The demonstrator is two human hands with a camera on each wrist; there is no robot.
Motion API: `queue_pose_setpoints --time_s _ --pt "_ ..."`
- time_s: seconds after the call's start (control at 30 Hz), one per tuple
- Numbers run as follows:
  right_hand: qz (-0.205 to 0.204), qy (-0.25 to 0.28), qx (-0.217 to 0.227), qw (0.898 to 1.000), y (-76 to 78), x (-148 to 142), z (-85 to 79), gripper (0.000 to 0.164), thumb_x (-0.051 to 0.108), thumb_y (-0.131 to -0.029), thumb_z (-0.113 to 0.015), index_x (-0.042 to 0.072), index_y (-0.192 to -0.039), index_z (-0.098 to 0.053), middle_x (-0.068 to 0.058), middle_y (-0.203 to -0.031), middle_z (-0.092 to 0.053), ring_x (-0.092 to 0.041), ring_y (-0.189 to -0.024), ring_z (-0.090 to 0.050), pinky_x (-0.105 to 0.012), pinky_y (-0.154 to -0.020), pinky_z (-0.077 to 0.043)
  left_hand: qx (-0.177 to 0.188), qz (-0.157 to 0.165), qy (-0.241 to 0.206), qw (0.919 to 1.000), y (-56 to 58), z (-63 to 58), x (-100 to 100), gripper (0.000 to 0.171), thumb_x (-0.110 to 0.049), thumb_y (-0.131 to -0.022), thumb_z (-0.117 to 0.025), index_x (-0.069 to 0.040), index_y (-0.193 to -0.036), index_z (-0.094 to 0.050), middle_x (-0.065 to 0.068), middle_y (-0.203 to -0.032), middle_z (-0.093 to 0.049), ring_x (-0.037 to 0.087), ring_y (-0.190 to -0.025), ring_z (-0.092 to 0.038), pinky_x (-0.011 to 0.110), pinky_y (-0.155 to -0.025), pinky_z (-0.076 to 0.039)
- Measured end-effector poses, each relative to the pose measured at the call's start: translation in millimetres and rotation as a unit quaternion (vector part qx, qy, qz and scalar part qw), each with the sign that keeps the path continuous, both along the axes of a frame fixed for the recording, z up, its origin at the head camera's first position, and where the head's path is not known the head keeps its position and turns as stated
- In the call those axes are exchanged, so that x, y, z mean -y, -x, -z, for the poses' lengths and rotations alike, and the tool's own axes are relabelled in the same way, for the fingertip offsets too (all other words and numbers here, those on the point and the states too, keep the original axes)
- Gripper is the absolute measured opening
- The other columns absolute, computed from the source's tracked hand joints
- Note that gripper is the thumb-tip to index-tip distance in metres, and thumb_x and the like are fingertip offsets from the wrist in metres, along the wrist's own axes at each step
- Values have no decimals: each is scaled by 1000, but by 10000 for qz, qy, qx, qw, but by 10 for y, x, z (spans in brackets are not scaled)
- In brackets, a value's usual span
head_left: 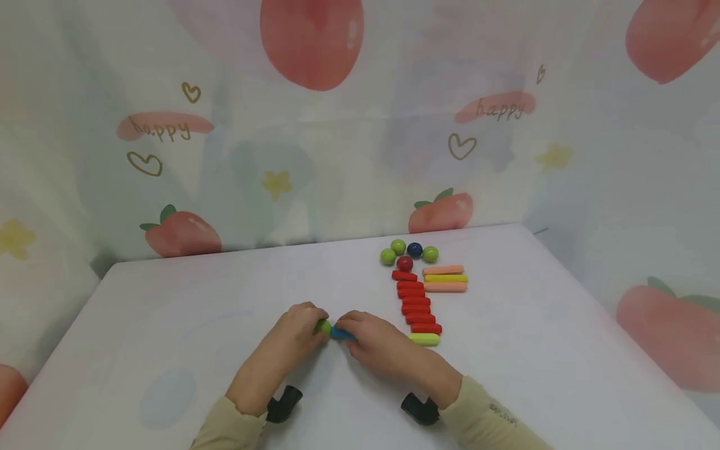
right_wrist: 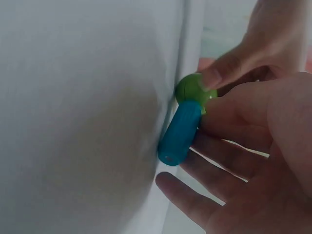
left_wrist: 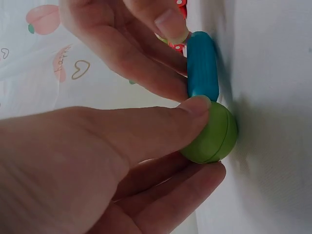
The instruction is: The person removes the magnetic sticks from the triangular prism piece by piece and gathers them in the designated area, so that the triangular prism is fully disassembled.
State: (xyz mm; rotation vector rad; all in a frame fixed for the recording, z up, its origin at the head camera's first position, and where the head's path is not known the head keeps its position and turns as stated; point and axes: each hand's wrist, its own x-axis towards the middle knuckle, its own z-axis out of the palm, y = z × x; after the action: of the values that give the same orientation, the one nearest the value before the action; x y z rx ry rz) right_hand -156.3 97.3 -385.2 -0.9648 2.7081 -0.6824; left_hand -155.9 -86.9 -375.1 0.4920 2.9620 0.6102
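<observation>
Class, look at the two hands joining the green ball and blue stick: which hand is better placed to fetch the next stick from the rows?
Probably the right hand: the yellow-green stick and red sticks lie just beside it, while the left hand is farther away, pinching the green ball.

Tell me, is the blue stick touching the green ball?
Yes, in the left wrist view one end of the blue stick meets the green ball, pinched by the left hand.

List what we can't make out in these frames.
- Head view: the joint between green ball and blue stick is covered by the left hand and right hand.
- Left wrist view: the red sticks are nearly hidden behind right-hand fingers.
- Right wrist view: the ball's far side sits behind the left thumb; the white table is blurred.
</observation>
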Motion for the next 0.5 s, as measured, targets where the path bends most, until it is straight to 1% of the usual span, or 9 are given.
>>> queue_pose_setpoints --time_s 0.1,0.27,0.37,0.5 --pt "-14 -74 9 10000 -29 8 20 38 12 -95 -65 6 -132 -60 -4 -129 -62 -19 -118 -61 -36 -101 -53 -75 94 -16 9999 -16 4 8 25 -4 -82 -79 3 -105 -73 12 -100 -71 18 -90 -64 31 -76 -55" --pt "-11 -63 -333 9994 -38 3 41 35 12 -94 -68 7 -129 -64 -4 -118 -65 -17 -109 -61 -32 -97 -55 -240 226 -96 9994 -25 15 17 18 -5 -80 -80 0 -97 -75 7 -92 -70 14 -83 -60 27 -71 -52" --pt "22 -50 -422 9991 -31 -2 55 35 12 -92 -70 8 -126 -66 -2 -111 -66 -15 -102 -60 -28 -92 -56 -221 231 -122 9994 -26 19 18 18 -5 -80 -80 -1 -97 -75 6 -91 -70 14 -82 -59 26 -71 -52" --pt "59 -24 -364 9993 -20 1 63 35 11 -91 -71 8 -126 -66 -1 -106 -65 -13 -98 -58 -26 -88 -56 -148 209 -119 9996 -32 12 17 19 -5 -81 -79 -1 -98 -75 7 -92 -70 14 -84 -60 27 -73 -53"
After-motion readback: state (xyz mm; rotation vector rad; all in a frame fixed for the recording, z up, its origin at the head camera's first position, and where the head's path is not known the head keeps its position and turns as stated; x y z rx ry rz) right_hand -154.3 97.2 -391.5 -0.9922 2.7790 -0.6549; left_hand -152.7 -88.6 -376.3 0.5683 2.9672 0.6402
